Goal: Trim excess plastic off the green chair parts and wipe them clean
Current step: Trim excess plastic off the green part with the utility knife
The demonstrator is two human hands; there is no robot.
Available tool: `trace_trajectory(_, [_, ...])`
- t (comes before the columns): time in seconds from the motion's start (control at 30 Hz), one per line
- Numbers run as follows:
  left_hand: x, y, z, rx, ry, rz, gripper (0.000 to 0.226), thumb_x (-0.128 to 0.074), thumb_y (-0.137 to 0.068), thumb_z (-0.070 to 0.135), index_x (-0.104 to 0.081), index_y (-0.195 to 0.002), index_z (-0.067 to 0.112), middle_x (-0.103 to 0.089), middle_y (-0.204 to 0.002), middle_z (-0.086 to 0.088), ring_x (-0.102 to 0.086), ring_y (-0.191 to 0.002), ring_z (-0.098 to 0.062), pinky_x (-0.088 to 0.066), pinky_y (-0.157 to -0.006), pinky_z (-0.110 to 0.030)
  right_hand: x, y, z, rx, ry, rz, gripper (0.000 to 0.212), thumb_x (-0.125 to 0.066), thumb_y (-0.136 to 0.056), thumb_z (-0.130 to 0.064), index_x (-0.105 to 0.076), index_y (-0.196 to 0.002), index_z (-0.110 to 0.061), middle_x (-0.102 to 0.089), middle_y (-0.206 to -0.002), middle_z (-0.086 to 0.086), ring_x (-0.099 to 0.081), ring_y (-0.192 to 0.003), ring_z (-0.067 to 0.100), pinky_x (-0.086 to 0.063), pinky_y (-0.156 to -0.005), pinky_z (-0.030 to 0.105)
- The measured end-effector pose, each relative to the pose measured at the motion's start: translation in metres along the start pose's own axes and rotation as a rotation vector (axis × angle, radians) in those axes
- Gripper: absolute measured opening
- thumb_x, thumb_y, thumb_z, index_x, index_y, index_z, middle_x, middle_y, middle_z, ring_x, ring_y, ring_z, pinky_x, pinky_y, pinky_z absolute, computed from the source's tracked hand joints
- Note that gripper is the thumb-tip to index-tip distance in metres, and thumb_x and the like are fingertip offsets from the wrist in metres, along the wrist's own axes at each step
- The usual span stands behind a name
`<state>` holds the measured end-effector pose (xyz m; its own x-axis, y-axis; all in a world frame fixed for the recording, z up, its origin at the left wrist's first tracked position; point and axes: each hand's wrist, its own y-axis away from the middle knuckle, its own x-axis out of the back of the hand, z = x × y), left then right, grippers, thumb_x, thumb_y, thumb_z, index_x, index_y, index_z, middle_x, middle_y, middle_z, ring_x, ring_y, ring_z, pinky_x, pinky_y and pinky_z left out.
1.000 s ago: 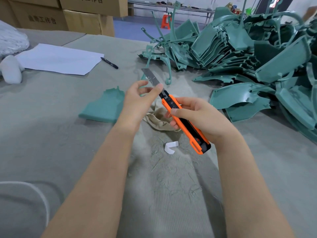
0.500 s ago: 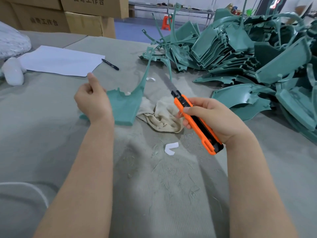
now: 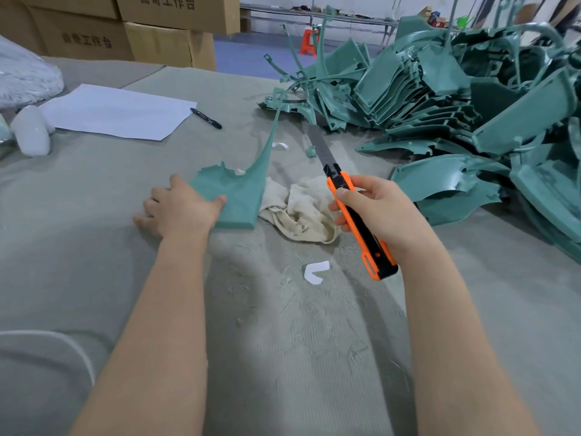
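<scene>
Head view, the only one:

- Green chair part lies flat on the bench, mid-frame, its right edge against the rag. It is a flat panel with ragged flash along the far edge and one long thin runner that tapers off towards the pile of green parts at far right.
- Left hand is palm-down at the panel's near-left corner: thumb on top of the panel, fingers spread on the bench cloth. That reads as pinning, not a closed grip. Can't tell if any finger is under the edge.
- Right hand is wrapped round the utility knife. The blade is run far out, pointing away, and is clear of the part.
- Elsewhere: paper, pen, white scrap and green shavings near the centre.

Handling, my read:

- Light, thin moulding. The panel body looks stiff enough to lift by one edge.
- The runner looks whippy, so don't hold there; it will flex and swing.
- Smooth plastic on bench cloth should stay put under palm pressure.
- Flash edges may be sharp.
- Take hold on the plain near edge or left corner, thumb on top, well away from the ragged far edge where the cut goes.
- A blade out that far will bend, so cut away from the holding hand.
</scene>
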<state>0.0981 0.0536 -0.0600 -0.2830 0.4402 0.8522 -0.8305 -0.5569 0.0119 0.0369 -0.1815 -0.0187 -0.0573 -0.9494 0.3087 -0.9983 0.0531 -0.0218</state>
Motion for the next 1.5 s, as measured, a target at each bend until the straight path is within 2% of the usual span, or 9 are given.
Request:
trace_trajectory(0.23, [0.023, 0.009, 0.015, -0.329, 0.852, 0.449, 0.032, -0.051, -0.092, 0.003, -0.050, -0.123, -0.002, -0.056, -0.111, -0.002, -0.054, -0.102, -0.013, -0.036, -0.087, -0.011, -0.008, -0.002, -0.002, 0.077, -0.054, 0.137, 0.013, -0.055, -0.096, -0.015, -0.059, -0.108, -0.019, -0.067, -0.080, 0.004, -0.059, -0.054, 0.008, -0.052, -0.055, 0.019])
trace_trajectory(0.37, [0.029, 0.029, 0.036, -0.427, 1.097, 0.371, 0.036, -0.054, -0.091, 0.003, -0.046, -0.126, 0.003, -0.053, -0.099, 0.015, -0.054, -0.092, 0.007, -0.042, -0.091, -0.012, -0.015, -0.001, -0.008, 0.187, -0.093, 0.217, 0.020, -0.055, -0.096, -0.020, -0.057, -0.116, -0.016, -0.066, -0.079, 0.002, -0.059, -0.054, 0.009, -0.054, -0.059, 0.024])
trace_trajectory(0.53, [0.019, 0.054, 0.053, -0.697, 0.877, 0.427, 0.036, -0.051, -0.089, 0.000, -0.051, -0.125, 0.003, -0.059, -0.110, -0.009, -0.054, -0.099, -0.011, -0.038, -0.092, -0.015, -0.022, 0.004, -0.013, 0.275, -0.098, 0.254, 0.012, -0.056, -0.096, -0.019, -0.055, -0.105, -0.027, -0.066, -0.080, 0.001, -0.059, -0.052, 0.005, -0.052, -0.058, 0.020])
trace_trajectory(0.63, [0.010, 0.069, 0.061, -0.839, 0.771, 0.364, 0.040, -0.053, -0.089, 0.002, -0.052, -0.129, 0.010, -0.059, -0.116, -0.001, -0.053, -0.103, -0.007, -0.038, -0.091, -0.016, -0.023, 0.004, -0.012, 0.291, -0.067, 0.258, 0.012, -0.056, -0.096, -0.019, -0.054, -0.102, -0.028, -0.066, -0.082, 0.007, -0.059, -0.053, 0.006, -0.052, -0.062, 0.025])
trace_trajectory(0.77, [0.005, 0.062, 0.059, -0.743, 0.923, -0.034, 0.028, -0.067, -0.088, 0.013, -0.059, -0.109, 0.029, -0.062, -0.095, 0.022, -0.059, -0.090, 0.004, -0.046, -0.084, -0.013, -0.021, 0.001, -0.009, 0.256, -0.046, 0.276, 0.015, -0.053, -0.097, -0.019, -0.056, -0.112, -0.022, -0.066, -0.086, 0.009, -0.060, -0.055, 0.007, -0.054, -0.065, 0.028])
trace_trajectory(0.9, [-0.004, 0.047, 0.050, -0.529, 1.000, -0.466, 0.018, -0.062, -0.092, 0.008, -0.060, -0.105, 0.020, -0.068, -0.100, 0.006, -0.065, -0.096, -0.010, -0.052, -0.093, -0.034, -0.016, 0.000, -0.009, 0.224, -0.045, 0.250, 0.024, -0.049, -0.099, -0.018, -0.050, -0.123, -0.022, -0.064, -0.082, 0.003, -0.058, -0.053, 0.007, -0.052, -0.058, 0.023])
trace_trajectory(1.1, [-0.010, 0.046, 0.053, -0.599, 0.883, -0.315, 0.020, -0.060, -0.089, 0.026, -0.064, -0.104, 0.014, -0.070, -0.104, -0.018, -0.065, -0.101, -0.036, -0.051, -0.092, -0.051, -0.013, 0.002, -0.011, 0.189, 0.002, 0.221, 0.026, -0.048, -0.100, -0.030, -0.057, -0.118, -0.013, -0.064, -0.073, 0.002, -0.055, -0.050, 0.011, -0.050, -0.052, 0.027])
trace_trajectory(1.33, [-0.021, 0.029, 0.044, -0.490, 0.814, -0.365, 0.024, -0.058, -0.094, 0.008, -0.063, -0.117, 0.005, -0.068, -0.110, -0.007, -0.064, -0.104, -0.021, -0.048, -0.098, -0.039, -0.013, -0.001, -0.004, 0.131, 0.135, 0.194, 0.018, -0.048, -0.099, -0.031, -0.060, -0.108, -0.020, -0.068, -0.076, 0.006, -0.058, -0.049, 0.011, -0.055, -0.060, 0.035])
trace_trajectory(1.5, [-0.021, 0.032, 0.044, -0.484, 0.854, -0.383, 0.023, -0.057, -0.093, 0.006, -0.063, -0.116, 0.008, -0.067, -0.106, -0.003, -0.064, -0.106, -0.020, -0.047, -0.101, -0.041, -0.013, -0.003, -0.001, 0.125, 0.160, 0.182, 0.019, -0.049, -0.098, -0.033, -0.059, -0.109, -0.021, -0.066, -0.069, 0.000, -0.057, -0.046, 0.008, -0.052, -0.053, 0.027])
